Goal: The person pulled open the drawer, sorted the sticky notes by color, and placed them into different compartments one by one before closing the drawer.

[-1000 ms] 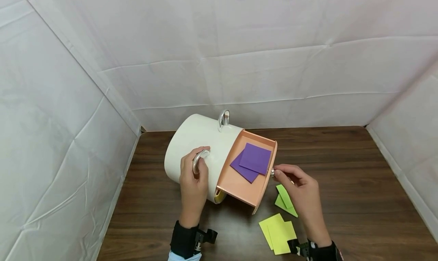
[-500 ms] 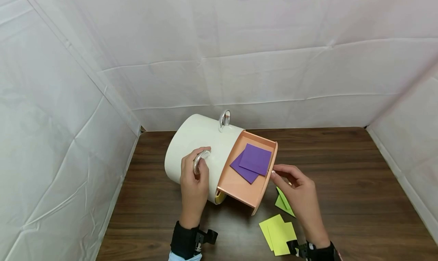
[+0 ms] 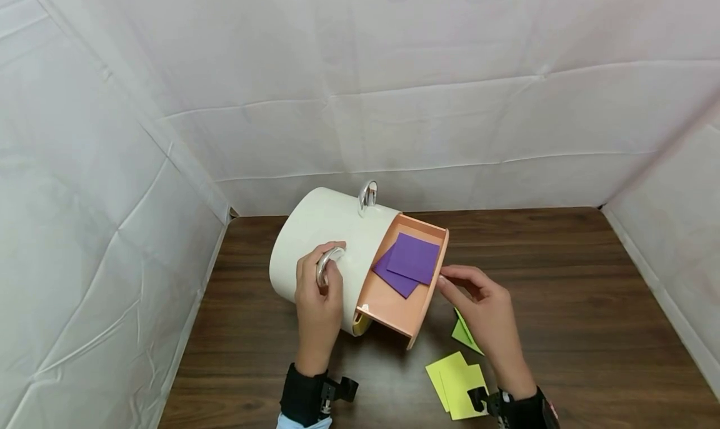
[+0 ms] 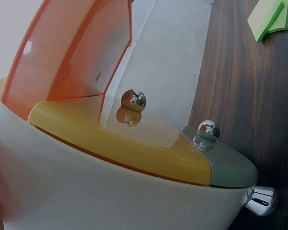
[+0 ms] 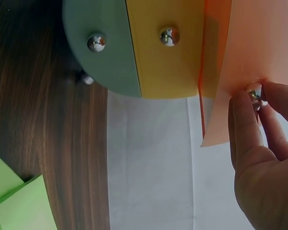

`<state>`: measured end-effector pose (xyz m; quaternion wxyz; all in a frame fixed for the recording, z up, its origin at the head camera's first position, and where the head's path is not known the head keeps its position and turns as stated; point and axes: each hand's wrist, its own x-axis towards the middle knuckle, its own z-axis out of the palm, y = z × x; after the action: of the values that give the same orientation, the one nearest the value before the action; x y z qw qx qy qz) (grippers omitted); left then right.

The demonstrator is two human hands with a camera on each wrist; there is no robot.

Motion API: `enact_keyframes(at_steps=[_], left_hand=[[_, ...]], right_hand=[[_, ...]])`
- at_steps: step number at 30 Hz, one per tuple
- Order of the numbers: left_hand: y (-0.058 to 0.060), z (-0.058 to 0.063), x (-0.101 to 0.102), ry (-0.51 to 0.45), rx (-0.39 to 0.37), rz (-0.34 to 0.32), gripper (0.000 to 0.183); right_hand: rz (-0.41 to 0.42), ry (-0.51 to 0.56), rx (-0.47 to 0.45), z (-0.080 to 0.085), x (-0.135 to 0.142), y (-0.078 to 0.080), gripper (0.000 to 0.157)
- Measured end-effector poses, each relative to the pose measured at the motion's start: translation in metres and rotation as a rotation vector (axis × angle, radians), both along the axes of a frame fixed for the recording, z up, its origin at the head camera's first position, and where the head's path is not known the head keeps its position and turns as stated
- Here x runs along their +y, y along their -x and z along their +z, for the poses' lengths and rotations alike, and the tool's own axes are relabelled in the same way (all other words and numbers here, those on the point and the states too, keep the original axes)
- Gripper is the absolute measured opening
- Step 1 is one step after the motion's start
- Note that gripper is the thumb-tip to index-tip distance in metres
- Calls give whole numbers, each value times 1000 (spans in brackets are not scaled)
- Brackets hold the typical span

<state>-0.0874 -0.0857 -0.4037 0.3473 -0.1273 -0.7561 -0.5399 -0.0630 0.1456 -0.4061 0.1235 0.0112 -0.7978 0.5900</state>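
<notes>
A white rounded drawer cabinet (image 3: pixel 320 222) stands on the table, its peach top drawer (image 3: pixel 379 301) pulled out. Two purple paper squares (image 3: pixel 415 258) lie overlapped inside that drawer. My left hand (image 3: pixel 317 301) grips a silver curved handle (image 3: pixel 325 267) on the cabinet's top. At the drawer's front, my right hand (image 3: pixel 486 310) pinches its round silver knob (image 5: pixel 254 93) between thumb and fingers. Below the peach drawer, the yellow drawer (image 5: pixel 165 67) and the green drawer (image 5: pixel 105 69) sit closed, each with a silver knob.
Yellow paper squares (image 3: pixel 461 388) lie on the wooden table (image 3: pixel 579 304) near my right wrist. Green paper pieces (image 3: pixel 464 335) are partly hidden behind my right hand. A second silver handle (image 3: pixel 368 196) rises from the cabinet's far side. White cloth walls (image 3: pixel 394 129) surround the table.
The peach drawer has slid slightly left into the cabinet, carrying the purple squares. My right hand has moved left with its knob, while my left hand has stayed on the handle.
</notes>
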Motion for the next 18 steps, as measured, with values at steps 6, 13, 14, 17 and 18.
enact_keyframes(at_steps=[6, 13, 14, 17, 18], left_hand=[[0, 0, 0, -8, 1, 3, 29], [1, 0, 1, -10, 0, 3, 29], [1, 0, 1, -11, 0, 1, 29], [2, 0, 2, -12, -4, -5, 29], [2, -1, 2, -13, -2, -8, 29]], right_hand=[[0, -12, 3, 1, -7, 4, 20], [58, -3, 23, -6, -11, 14, 19], [74, 4, 26, -5, -12, 15, 20], [98, 27, 12, 4, -23, 18, 18], [109, 33, 16, 5, -26, 20, 18]])
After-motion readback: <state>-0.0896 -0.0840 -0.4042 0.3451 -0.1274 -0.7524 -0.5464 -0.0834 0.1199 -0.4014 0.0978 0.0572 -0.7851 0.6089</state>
